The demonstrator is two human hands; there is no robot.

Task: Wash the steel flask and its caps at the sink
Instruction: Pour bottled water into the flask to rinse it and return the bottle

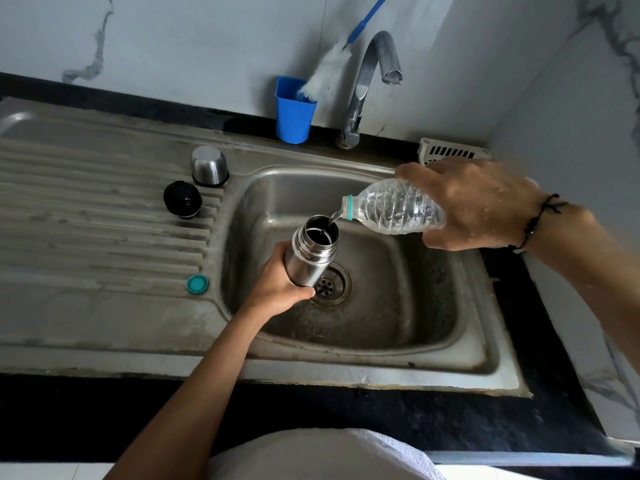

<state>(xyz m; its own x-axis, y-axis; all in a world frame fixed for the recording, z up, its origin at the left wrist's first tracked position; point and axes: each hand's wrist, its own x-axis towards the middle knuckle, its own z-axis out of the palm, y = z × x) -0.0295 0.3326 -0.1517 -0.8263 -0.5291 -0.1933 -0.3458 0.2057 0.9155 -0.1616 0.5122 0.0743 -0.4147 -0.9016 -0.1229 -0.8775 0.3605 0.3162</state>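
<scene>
My left hand (277, 285) grips the lower body of the open steel flask (313, 251), held tilted over the sink basin (398, 306) above the drain. My right hand (478, 206) holds a clear plastic water bottle (394, 207) tipped on its side, and a thin stream runs from its mouth into the flask's opening. On the ribbed drainboard to the left stand the steel cup cap (209, 166), upside down, and the black inner stopper (182, 199). The bottle's small teal cap (197, 284) lies near the basin's left rim.
A curved steel tap (367, 84) rises behind the basin, with no water running from it. A blue cup (294, 110) holding a white bottle brush (325, 77) stands to its left. A white slotted holder (450, 152) sits at the back right corner. Black countertop borders the sink.
</scene>
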